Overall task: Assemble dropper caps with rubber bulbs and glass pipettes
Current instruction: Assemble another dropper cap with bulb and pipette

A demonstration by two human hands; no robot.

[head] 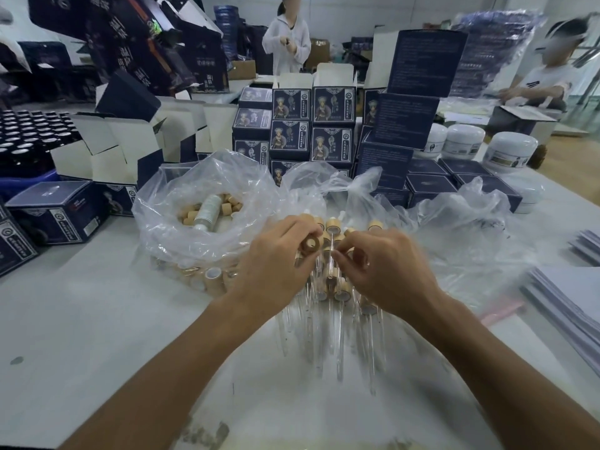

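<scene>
Single head-worn view, forward and down, close over the table (97,319)

1. The left hand (276,254) pinches a tan ring cap (310,244) just above the pile of droppers (331,287).
2. The right hand (386,264) pinches a glass tube (331,254) beside that cap — over the same pile.
3. Left of the pile sits a clear bag (181,203) of loose caps with a pale bottle (207,212) inside.
4. Behind the pile stand dark blue boxes (311,125) — stacked on the white table (81,319).
</scene>
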